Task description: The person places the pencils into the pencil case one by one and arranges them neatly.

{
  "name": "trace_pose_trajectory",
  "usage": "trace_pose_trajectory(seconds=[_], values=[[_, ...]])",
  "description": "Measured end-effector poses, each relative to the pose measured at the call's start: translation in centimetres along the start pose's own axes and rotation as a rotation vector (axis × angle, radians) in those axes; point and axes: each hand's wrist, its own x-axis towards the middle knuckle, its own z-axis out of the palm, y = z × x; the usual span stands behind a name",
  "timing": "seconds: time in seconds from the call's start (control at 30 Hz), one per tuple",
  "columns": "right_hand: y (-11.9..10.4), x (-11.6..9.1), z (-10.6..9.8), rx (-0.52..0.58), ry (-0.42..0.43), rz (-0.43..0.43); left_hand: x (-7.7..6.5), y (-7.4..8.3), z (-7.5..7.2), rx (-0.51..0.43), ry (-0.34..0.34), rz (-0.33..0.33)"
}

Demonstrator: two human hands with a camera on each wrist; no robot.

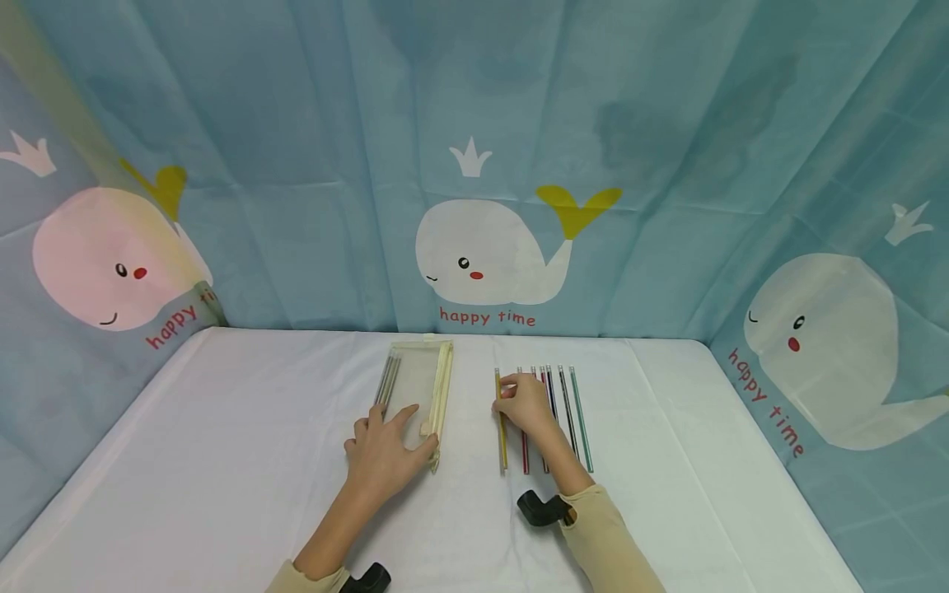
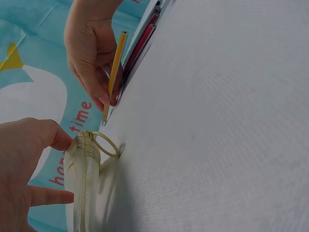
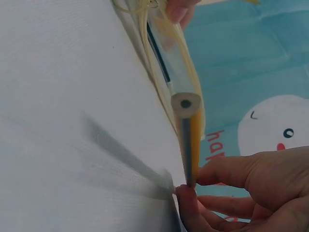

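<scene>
My left hand (image 1: pixel 385 457) rests with spread fingers on a see-through pencil case (image 1: pixel 418 371) with a cream zipper edge. Its thumb touches the zipper side, near a ring (image 2: pixel 107 145) at the case's end. Several grey pencils (image 1: pixel 387 379) show inside along the left side. To the right of the case, my right hand (image 1: pixel 530 403) pinches a yellow pencil (image 1: pixel 503 449) between thumb and fingers. In the left wrist view that pencil stands tilted; the right wrist view shows its flat, unsharpened end toward the camera.
Right of the yellow pencil lies a row of several pencils, among them a red pencil (image 1: pixel 525 457), a black pencil (image 1: pixel 567 412) and a green pencil (image 1: pixel 582 420). A white cloth (image 1: pixel 222 445) covers the table. Behind hangs a blue curtain (image 1: pixel 311 165) with whales.
</scene>
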Motion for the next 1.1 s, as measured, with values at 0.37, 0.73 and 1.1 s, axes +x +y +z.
trace_pose_trajectory(seconds=[0.37,0.73,1.1], values=[[0.0,-0.2,-0.5,0.050,-0.041,0.033,0.0,0.1,0.0,-0.002,-0.006,-0.002],[-0.5,-0.2,-0.6,0.153,-0.044,0.053,-0.1,-0.2,0.2,0.010,-0.008,-0.001],[-1.0,-0.2,-0.2,0.262,-0.053,0.051,-0.3,-0.1,0.0,0.007,-0.008,-0.004]])
